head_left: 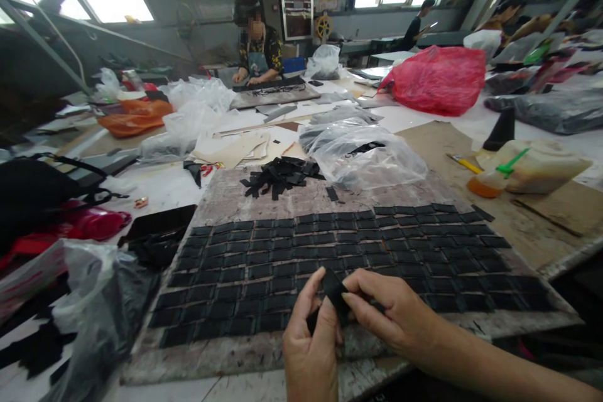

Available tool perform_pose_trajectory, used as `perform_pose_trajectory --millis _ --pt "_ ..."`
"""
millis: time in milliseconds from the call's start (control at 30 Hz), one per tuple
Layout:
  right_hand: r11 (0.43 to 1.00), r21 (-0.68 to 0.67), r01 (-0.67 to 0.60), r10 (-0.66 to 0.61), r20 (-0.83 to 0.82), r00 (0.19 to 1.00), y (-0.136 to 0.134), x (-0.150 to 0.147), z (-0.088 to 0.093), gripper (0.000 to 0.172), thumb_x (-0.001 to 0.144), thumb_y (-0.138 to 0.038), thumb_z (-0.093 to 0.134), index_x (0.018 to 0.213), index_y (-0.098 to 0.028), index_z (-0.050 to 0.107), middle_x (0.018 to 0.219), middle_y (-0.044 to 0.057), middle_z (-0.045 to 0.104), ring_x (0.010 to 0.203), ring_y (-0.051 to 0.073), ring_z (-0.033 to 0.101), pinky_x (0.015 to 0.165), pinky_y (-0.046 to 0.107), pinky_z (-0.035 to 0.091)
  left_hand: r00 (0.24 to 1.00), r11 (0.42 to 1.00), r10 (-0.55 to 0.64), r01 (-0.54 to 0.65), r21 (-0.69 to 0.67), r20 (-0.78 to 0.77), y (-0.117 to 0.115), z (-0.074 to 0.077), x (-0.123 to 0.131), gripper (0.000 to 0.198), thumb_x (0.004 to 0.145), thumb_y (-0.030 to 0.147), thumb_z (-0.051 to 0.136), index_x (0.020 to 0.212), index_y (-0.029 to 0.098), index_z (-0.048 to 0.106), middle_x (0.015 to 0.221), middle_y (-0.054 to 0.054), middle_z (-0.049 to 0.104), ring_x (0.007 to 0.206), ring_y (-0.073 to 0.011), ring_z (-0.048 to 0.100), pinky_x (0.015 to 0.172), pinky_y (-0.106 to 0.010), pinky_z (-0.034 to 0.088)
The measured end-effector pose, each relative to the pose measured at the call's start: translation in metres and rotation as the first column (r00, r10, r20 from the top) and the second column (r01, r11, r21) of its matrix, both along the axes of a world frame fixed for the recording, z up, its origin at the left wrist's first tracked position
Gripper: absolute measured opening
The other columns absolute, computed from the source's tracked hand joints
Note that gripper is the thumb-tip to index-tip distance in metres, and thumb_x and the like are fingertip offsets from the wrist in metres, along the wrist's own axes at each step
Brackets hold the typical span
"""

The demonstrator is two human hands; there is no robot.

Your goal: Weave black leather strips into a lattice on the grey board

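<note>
My left hand (311, 333) grips a small black strip (334, 287) between thumb and fingers, above the near edge of a stained board (226, 358). From the right, my right hand (386, 308) pinches the same strip at its side with thumb and forefinger. Whether the strip is fabric or leather I cannot tell. Under and beyond my hands, rows of flat black pieces (282, 270) cover much of the board. A loose heap of black strips (282, 174) lies at the board's far side, with one single strip (332, 193) beside it.
Behind the rows sits a clear plastic bag (372, 157). To the right are a glue container (541, 166) and a yellow-handled brush (464, 163). A plastic bag (98, 301) and black tray (157, 223) are at left. A person (258, 53) works across the table, near a red bag (436, 78).
</note>
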State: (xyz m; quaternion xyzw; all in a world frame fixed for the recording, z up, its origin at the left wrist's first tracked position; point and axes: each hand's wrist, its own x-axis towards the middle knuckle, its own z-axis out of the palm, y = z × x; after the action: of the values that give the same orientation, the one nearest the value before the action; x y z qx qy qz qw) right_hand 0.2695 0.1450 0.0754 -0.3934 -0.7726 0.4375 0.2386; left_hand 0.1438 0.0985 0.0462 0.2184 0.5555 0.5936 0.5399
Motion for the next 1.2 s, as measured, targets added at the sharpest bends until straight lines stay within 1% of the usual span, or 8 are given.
perform_pose_trajectory --millis 100,367,600,800,900,1000,1100,1200 --pt "1.000 0.014 -0.016 0.016 -0.029 0.999 0.002 -0.003 -0.001 0.020 0.091 -0.026 0.039 0.083 -0.017 0.054 0.075 0.002 0.057 0.068 0.012 0.053 0.063 0.022 0.039 0.997 1.000 0.005 -0.006 0.008 0.077 0.000 -0.003 -0.005 0.069 0.069 0.052 0.067 0.125 0.015 0.048 0.043 0.009 0.040 0.039 -0.0053 0.031 0.040 -0.017 0.025" --pt "0.981 -0.182 0.063 -0.063 0.008 0.998 0.006 -0.014 -0.001 0.025 0.088 -0.033 0.042 0.075 -0.016 0.054 0.066 0.001 0.054 0.061 0.012 0.048 0.056 0.021 0.037 0.982 0.998 -0.063 0.064 0.001 0.178 -0.001 -0.012 -0.011 0.050 0.069 0.053 0.067 0.094 0.011 0.062 0.040 0.007 0.040 0.037 -0.0051 0.032 0.040 -0.018 0.025" --pt "0.867 -0.492 0.083 -0.129 -0.059 0.990 0.008 -0.020 -0.004 0.028 0.081 -0.041 0.053 0.070 -0.015 0.050 0.059 0.000 0.053 0.053 0.010 0.046 0.051 0.021 0.037 0.979 0.994 -0.098 0.106 -0.036 0.179 0.000 -0.013 -0.017 0.041 0.067 0.052 0.068 0.078 0.013 0.059 0.039 0.008 0.040 0.036 -0.0045 0.030 0.039 -0.018 0.025" --pt "0.803 -0.596 0.023 -0.114 -0.115 0.987 0.008 -0.021 -0.005 0.032 0.079 -0.046 0.053 0.073 -0.015 0.048 0.058 -0.001 0.054 0.048 0.009 0.045 0.049 0.021 0.037 0.962 0.996 -0.073 0.083 -0.027 0.262 0.000 -0.011 -0.019 0.037 0.069 0.050 0.067 0.075 0.014 0.058 0.038 0.009 0.039 0.035 -0.0037 0.028 0.038 -0.017 0.024" --pt "0.915 -0.397 0.072 -0.087 -0.019 0.996 0.006 -0.019 -0.005 0.026 0.085 -0.038 0.046 0.073 -0.015 0.050 0.058 -0.001 0.053 0.050 0.010 0.046 0.049 0.021 0.036 0.961 0.998 -0.047 0.059 -0.037 0.273 -0.001 -0.010 -0.019 0.039 0.069 0.051 0.067 0.079 0.014 0.059 0.039 0.009 0.038 0.035 -0.0037 0.027 0.037 -0.017 0.023" --pt "0.984 0.176 0.021 -0.042 0.113 0.993 0.003 -0.015 -0.009 0.020 0.089 -0.023 0.041 0.078 -0.014 0.056 0.066 0.003 0.056 0.059 0.012 0.049 0.054 0.024 0.038 0.982 0.997 -0.045 0.056 -0.053 0.185 -0.004 -0.011 -0.018 0.051 0.067 0.054 0.067 0.094 0.011 0.060 0.039 0.009 0.039 0.036 -0.0044 0.029 0.039 -0.017 0.025" --pt "0.729 0.669 -0.144 0.001 0.209 0.978 0.000 -0.012 -0.016 0.018 0.090 -0.012 0.040 0.085 -0.012 0.057 0.072 0.007 0.059 0.064 0.016 0.051 0.059 0.029 0.038 0.987 0.995 -0.048 0.060 -0.077 0.151 -0.006 -0.013 -0.017 0.063 0.064 0.055 0.069 0.104 0.008 0.058 0.039 0.009 0.039 0.037 -0.0046 0.030 0.040 -0.018 0.026" --pt "0.560 0.793 -0.241 0.002 0.289 0.957 -0.004 -0.011 -0.021 0.016 0.089 -0.008 0.041 0.093 -0.009 0.056 0.070 0.007 0.058 0.062 0.017 0.049 0.057 0.030 0.037 0.986 0.997 -0.047 0.057 -0.059 0.158 -0.009 -0.015 -0.014 0.060 0.067 0.053 0.068 0.104 0.008 0.058 0.040 0.009 0.040 0.038 -0.0048 0.031 0.041 -0.018 0.026"
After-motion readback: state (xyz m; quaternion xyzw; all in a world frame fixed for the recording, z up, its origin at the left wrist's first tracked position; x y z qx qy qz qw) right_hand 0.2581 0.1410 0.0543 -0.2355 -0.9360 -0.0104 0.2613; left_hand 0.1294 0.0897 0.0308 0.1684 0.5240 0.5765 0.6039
